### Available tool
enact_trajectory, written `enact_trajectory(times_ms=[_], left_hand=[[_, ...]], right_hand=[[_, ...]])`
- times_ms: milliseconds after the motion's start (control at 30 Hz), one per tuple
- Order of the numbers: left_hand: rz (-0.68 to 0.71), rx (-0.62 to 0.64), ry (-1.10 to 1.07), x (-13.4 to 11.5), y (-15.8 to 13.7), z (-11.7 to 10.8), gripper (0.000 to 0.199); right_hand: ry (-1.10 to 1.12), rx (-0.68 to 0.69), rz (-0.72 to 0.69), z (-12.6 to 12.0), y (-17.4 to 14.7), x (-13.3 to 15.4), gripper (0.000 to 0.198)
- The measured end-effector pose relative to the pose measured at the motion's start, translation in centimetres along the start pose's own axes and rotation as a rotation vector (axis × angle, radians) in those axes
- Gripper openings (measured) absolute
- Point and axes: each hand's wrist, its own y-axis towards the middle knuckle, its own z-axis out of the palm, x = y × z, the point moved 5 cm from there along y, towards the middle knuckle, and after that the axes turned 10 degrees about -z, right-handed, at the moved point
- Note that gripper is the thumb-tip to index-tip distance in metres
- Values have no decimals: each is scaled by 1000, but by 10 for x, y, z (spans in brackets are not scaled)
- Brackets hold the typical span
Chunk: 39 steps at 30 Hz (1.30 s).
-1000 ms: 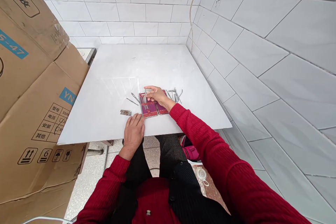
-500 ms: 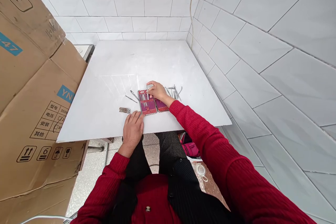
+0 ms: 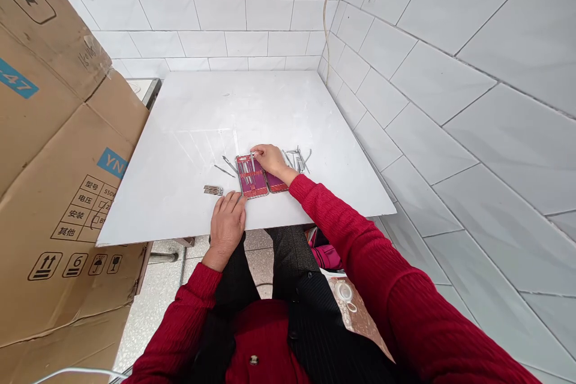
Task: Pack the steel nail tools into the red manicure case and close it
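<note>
An open manicure case (image 3: 258,189) with a red and purple lining lies near the front of the white table. Several slim metal tools (image 3: 246,173) sit in its left half. My right hand (image 3: 270,159) is over the case, thumb and fingers pinching a slim metal manicure tool (image 3: 252,162) upright at the row of slots. Its lower end is too small to make out. At the case's near left corner my left hand (image 3: 228,222) lies flat, fingers stretched out, fingertips against the edge. Nail clippers (image 3: 213,190) lie left of that hand.
Two thin metal tools (image 3: 229,164) lie just left of the case. Several more metal implements (image 3: 300,161) are grouped to its right, partly behind my right hand. Large cardboard boxes (image 3: 58,192) stand at the left; a tiled wall (image 3: 432,102) runs along the right.
My right hand has moved slightly down with the slim tool, bringing it lower against the case. My left hand stays at the corner.
</note>
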Motion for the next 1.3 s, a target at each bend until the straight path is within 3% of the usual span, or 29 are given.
enact_trajectory(times_ms=[467,900,1133,1300], left_hand=[[-2,9,3,-1,1,-1,39],[-1,6,4,1,0,1,39],[-5,18,-1,0,-1,0,38],[-14,27,5,1,-2,0,38]], right_hand=[[-189,1,-108,15,-13,-8,38],[-341,71,-188,14,-23,9,41],[-457,122,-180,14,-20,44,33],[-595,345,-171,41,-9,82,26]])
